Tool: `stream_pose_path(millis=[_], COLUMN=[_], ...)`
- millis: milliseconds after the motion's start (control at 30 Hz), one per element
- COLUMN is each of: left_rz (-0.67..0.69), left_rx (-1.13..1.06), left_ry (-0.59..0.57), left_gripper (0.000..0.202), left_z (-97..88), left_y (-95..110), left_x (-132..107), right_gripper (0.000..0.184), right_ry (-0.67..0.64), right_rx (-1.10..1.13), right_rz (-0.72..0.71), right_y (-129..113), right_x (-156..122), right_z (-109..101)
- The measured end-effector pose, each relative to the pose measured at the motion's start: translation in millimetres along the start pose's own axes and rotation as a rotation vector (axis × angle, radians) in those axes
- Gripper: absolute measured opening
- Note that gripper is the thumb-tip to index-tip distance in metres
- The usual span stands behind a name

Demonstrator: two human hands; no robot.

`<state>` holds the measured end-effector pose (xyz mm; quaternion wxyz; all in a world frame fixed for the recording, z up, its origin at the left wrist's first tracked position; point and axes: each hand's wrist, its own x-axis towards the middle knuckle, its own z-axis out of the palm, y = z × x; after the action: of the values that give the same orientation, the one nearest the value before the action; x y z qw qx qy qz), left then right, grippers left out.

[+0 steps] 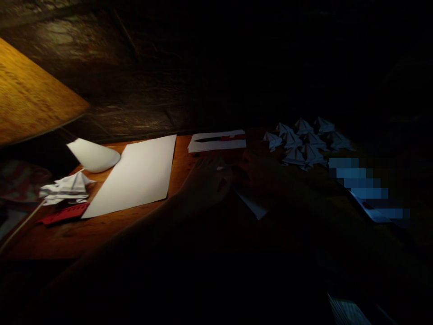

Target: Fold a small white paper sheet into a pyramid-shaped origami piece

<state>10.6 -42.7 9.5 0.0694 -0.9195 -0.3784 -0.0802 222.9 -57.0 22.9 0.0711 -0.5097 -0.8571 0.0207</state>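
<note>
Both of my hands are in deep shadow at the middle of the wooden table. A small folded sheet of white paper (255,205) lies beneath them, one pointed corner showing toward me. My left hand (211,178) is bent over the paper's left side, with a small white bit showing by its fingers. Close beside it, my right hand (262,169) has its fingers curled down on the paper. The dark hides most of the fingertips and the paper's upper part.
Several folded paper shapes (304,140) stand at the back right. A knife (216,139) with a red handle lies on stacked white paper (203,146). To the left are a large white sheet (142,176), a curled sheet (93,155), a crumpled-looking folded paper (71,187) and a red object (66,214).
</note>
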Motion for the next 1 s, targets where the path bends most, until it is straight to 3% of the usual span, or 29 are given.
stream_pose_path(millis=[600,1000], left_rz=[-0.04,-0.101], left_rx=[0.0,0.142], left_ry=[-0.03,-0.015], left_gripper=[0.035,0.054], left_z=[-4.5,-10.4], left_y=[-1.1,-2.1], left_x=[0.6,-0.6], right_gripper=[0.039,0.04], right_ry=[0.022,0.012], right_rx=[0.1,0.091], right_rz=[0.007,0.102], right_y=[10.6,8.1], right_x=[5.8,3.1], right_z=[6.1,-0.3])
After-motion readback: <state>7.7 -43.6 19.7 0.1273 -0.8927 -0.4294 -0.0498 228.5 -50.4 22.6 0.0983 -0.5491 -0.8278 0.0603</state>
